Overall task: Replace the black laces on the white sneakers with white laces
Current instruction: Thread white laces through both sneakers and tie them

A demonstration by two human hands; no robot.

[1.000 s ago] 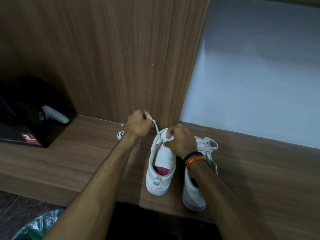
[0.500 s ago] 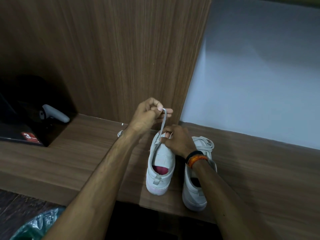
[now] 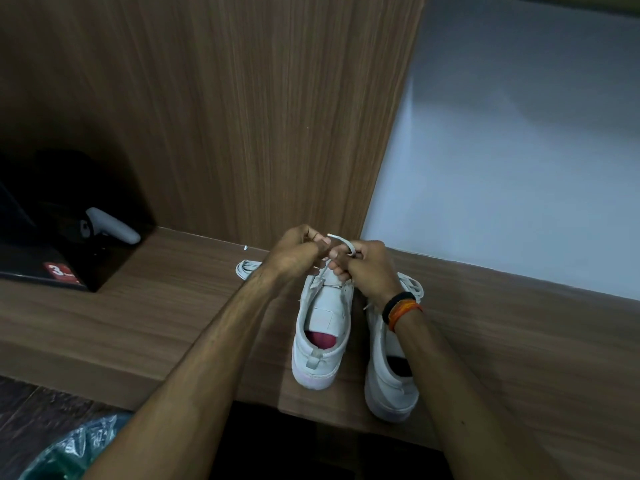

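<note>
Two white sneakers stand side by side on a wooden shelf (image 3: 138, 306), heels toward me. Over the toe end of the left sneaker (image 3: 323, 327) both my hands meet. My left hand (image 3: 298, 252) pinches a white lace (image 3: 341, 242) that arcs over to my right hand (image 3: 369, 268), whose fingers curl round the lace too. The lace runs down into the left sneaker's eyelets. The right sneaker (image 3: 388, 372) lies partly under my right wrist, with white laces loose at its front. I see no black laces.
A loose loop of white lace (image 3: 247, 268) lies on the shelf left of my left wrist. A black box (image 3: 52, 261) with a grey controller (image 3: 110, 226) sits at far left. A wooden panel (image 3: 242, 116) rises behind. Green plastic (image 3: 76, 452) lies on the floor.
My left hand has come down from above the shoe and met my right hand. The lace, pulled straight up before, now bends in a short arc between both hands.
</note>
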